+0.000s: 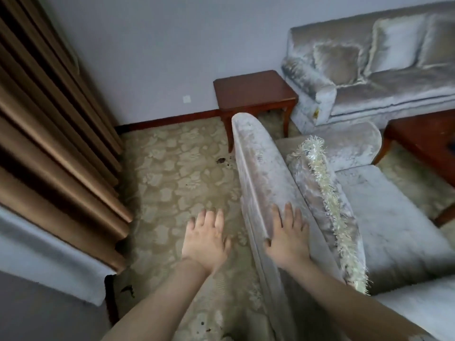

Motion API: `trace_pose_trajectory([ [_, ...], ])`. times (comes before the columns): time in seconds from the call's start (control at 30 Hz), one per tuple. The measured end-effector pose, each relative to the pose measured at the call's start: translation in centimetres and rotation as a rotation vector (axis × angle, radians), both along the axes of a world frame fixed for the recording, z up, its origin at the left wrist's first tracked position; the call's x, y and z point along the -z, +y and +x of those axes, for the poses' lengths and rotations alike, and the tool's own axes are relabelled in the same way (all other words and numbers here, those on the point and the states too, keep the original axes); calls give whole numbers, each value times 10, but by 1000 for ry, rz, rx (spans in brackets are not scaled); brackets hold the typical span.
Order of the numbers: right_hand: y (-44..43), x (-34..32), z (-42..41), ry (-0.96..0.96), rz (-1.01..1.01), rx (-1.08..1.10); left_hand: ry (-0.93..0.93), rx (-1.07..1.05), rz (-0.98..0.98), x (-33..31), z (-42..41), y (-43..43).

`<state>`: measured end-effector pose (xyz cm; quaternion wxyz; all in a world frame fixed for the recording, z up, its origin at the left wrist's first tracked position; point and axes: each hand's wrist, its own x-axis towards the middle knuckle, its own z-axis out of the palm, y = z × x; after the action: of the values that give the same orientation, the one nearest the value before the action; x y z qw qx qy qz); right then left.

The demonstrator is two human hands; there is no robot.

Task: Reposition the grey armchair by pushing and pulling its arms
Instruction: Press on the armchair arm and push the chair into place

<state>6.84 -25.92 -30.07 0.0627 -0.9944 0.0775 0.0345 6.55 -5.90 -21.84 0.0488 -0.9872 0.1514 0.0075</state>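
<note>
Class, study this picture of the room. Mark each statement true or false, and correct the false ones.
1. The right hand lies with straight fingers on the padded top of the grey armchair. True.
2. The left hand grips the armchair too. False: the left hand is open above the carpet, beside the chair, and holds nothing.
3. A fringed cushion leans against the inside of the padded part under the right hand. True.
4. The brown curtain hangs on the right, behind the sofa. False: the curtain is on the left; the sofa is on the right, with a wooden side table beside it.
</note>
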Motion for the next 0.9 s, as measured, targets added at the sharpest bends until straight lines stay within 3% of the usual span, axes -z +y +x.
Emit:
trace_pose_trajectory([
  [0.17,-1,0,3,32,15,-3,-45,206,31,-15,75,11],
  [0.4,2,-8,4,62,54,57,65,240,-60,-10,167,-20],
  [0.5,6,-10,8,15,94,186,80,335,-93,-3,193,-46],
  [0.73,31,-15,76,-76,117,592,-1,696,35,2,270,-70],
  [0.9,46,-27,150,-94,129,768,38,747,35,-1,351,-58],
])
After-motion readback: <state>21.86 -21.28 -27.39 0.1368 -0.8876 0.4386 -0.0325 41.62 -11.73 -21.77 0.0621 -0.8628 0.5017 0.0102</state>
